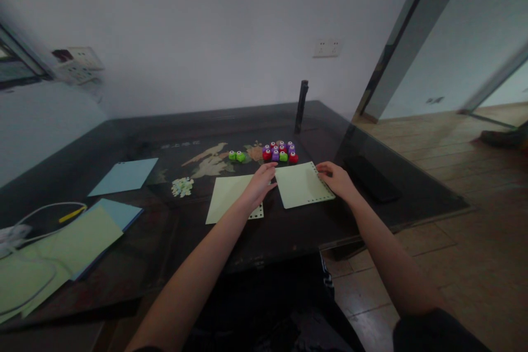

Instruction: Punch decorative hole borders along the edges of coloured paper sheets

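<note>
Left hand (259,184), spread, beside left edge of pale-green, hole-edged paper sheet (302,187); right hand (336,179) at its right edge, can't tell if pinching.

From my view, bare dark tabletop (185,148) runs along the upper middle of the frame toward the wall. At centre, the colourful eyed figures (280,152) crowd that way; right of them the upright black pen-like stick (301,106) blocks me.
</note>
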A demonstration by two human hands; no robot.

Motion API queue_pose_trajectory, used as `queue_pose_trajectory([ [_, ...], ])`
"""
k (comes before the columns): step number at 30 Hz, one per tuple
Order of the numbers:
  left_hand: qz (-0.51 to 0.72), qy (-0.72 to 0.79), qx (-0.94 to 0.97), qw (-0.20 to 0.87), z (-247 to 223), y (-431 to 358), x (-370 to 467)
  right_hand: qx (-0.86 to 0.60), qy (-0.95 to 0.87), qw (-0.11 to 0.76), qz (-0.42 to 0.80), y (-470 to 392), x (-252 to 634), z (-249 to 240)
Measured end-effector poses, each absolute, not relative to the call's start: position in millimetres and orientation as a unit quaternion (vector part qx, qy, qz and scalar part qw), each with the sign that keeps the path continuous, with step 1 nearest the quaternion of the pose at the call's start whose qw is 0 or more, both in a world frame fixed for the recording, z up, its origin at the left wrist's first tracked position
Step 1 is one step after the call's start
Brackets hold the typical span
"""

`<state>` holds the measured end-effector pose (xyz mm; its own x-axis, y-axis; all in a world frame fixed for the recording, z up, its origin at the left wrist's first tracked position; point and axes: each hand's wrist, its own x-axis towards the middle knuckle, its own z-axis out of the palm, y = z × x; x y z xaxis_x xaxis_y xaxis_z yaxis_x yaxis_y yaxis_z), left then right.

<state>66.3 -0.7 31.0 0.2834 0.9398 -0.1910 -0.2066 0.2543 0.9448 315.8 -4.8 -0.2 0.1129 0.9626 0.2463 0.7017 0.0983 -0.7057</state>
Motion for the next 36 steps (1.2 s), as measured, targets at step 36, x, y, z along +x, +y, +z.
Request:
queue_pose_trajectory([
  [36,0.142,0.562,0.812,0.065,11,23,-92,-0.455,-0.877,0.116,0.099,62,151,17],
])
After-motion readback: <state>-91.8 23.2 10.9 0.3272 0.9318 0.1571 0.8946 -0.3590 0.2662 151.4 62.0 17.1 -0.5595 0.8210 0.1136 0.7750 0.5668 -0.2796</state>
